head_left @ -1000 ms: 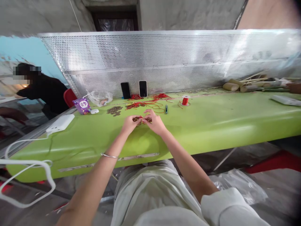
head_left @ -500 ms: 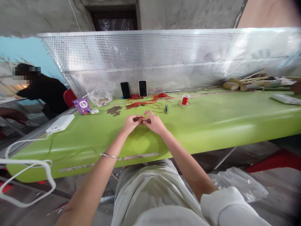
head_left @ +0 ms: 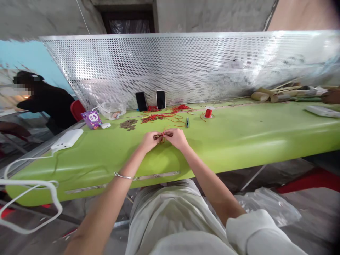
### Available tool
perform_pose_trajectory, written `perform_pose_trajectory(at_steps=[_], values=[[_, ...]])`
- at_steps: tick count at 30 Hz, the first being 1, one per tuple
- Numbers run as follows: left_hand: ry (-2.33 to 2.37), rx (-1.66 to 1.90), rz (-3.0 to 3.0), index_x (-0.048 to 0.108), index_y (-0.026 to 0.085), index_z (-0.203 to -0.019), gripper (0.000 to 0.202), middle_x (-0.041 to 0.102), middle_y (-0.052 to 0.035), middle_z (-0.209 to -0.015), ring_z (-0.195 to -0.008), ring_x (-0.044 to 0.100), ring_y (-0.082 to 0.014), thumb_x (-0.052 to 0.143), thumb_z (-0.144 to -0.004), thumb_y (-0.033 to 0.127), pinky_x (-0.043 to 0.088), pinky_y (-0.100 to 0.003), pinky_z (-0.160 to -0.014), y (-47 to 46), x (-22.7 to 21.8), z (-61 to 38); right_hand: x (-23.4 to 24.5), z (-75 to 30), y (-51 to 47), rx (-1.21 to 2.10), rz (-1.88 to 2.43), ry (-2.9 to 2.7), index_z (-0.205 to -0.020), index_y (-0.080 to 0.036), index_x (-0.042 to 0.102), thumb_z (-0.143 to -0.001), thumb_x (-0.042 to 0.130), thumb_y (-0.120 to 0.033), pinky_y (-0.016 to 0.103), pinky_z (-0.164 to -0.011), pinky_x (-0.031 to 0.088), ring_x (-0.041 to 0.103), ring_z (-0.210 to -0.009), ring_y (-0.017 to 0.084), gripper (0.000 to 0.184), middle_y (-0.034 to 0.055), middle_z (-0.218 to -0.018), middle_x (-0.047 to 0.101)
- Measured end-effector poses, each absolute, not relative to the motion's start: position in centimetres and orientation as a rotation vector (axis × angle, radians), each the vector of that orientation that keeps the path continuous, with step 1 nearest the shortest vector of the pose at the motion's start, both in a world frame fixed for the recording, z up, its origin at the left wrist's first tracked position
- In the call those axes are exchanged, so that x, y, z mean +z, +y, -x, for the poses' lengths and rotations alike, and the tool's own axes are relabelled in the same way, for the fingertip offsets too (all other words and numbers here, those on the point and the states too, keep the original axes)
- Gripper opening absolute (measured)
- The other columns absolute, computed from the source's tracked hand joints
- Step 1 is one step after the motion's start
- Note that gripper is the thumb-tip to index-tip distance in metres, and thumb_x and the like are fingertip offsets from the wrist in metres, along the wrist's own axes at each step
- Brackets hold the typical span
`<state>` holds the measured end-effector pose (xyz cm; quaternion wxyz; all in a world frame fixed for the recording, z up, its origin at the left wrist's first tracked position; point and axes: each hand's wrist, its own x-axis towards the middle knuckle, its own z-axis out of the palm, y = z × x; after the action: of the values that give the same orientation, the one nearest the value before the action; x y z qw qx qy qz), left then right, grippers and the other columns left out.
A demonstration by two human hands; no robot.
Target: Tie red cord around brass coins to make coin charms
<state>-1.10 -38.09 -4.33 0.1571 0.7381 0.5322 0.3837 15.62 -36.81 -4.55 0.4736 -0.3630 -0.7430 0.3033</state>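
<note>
Fingers (head_left: 170, 131) lowered, right hand (head_left: 177, 137) and left hand (head_left: 149, 141) pinch cord (head_left: 163, 134) over green table (head_left: 228, 136), perforated screen (head_left: 175, 63) behind.

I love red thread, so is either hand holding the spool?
No, the spool stands on the table, apart from the left hand and the right hand.

Pretty simple outfit here: a loose off-white top (head_left: 191, 244) with soft folds running down the front, and the right sleeve (head_left: 261, 230) ends in a wide, chunky cuff around the elbow. Left forearm (head_left: 106, 209) is bare apart from a thin silver bangle (head_left: 124, 176) with a little knobby bit on its outer edge, and both the left hand (head_left: 149, 142) and right hand (head_left: 178, 138) are bare too.
</note>
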Motion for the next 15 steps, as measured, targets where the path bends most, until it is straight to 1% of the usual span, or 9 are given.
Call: perform_pose_trajectory(at_steps=[2, 6, 10, 15], values=[[1.533, 1.082, -2.132, 0.073, 0.016, -0.088, 0.023, 0.074, -0.0069, -0.082, -0.069, 0.065, -0.0200, 0.061, -0.074, 0.031, 0.047, -0.028, -0.063, -38.12, -4.26, 1.07, -4.51, -15.65, -36.87, 0.739, 0.875, -1.802, -0.077, -0.018, 0.072, -0.073, 0.065, -0.015, 0.025, -0.067, 0.054, 0.069, -0.068, 0.017, 0.008, 0.0038, -0.074, 0.073], [1.542, 1.057, -2.151, 0.073, 0.016, -0.088, 0.024, 0.074, -0.0065, -0.078, -0.064, 0.064, -0.0189, 0.059, -0.076, 0.032, 0.046, -0.027, -0.061, -38.16, -4.22, 1.04, -4.25, -15.86, -36.97, 0.728, 0.870, -1.731, -0.072, -0.018, 0.070, -0.072, 0.068, -0.021, 0.025, -0.066, 0.053, 0.068, -0.066, 0.017, 0.004, 0.0031, -0.073, 0.072], [1.544, 1.065, -2.145, 0.072, 0.016, -0.086, 0.022, 0.074, -0.0075, -0.079, -0.063, 0.062, -0.0183, 0.059, -0.075, 0.029, 0.046, -0.027, -0.059, -38.23, -4.19, 0.89, -4.04, -16.09, -36.73, 0.764, 0.842, -1.617, -0.073, -0.017, 0.067, -0.073, 0.066, -0.027, 0.025, -0.066, 0.053, 0.068, -0.066, 0.016, 0.010, 0.0034, -0.076, 0.072], [1.511, 1.071, -2.124, 0.072, 0.016, -0.084, 0.025, 0.070, -0.0059, -0.068, -0.052, 0.056, -0.0156, 0.058, -0.074, 0.034, 0.041, -0.025, -0.049, -38.46, -4.03, 0.70, -4.02, -16.06, -36.22, 0.859, 0.759, -1.486, -0.081, -0.015, 0.063, -0.078, 0.061, -0.034, 0.027, -0.066, 0.055, 0.068, -0.070, 0.017, 0.019, 0.0059, -0.074, 0.071]])
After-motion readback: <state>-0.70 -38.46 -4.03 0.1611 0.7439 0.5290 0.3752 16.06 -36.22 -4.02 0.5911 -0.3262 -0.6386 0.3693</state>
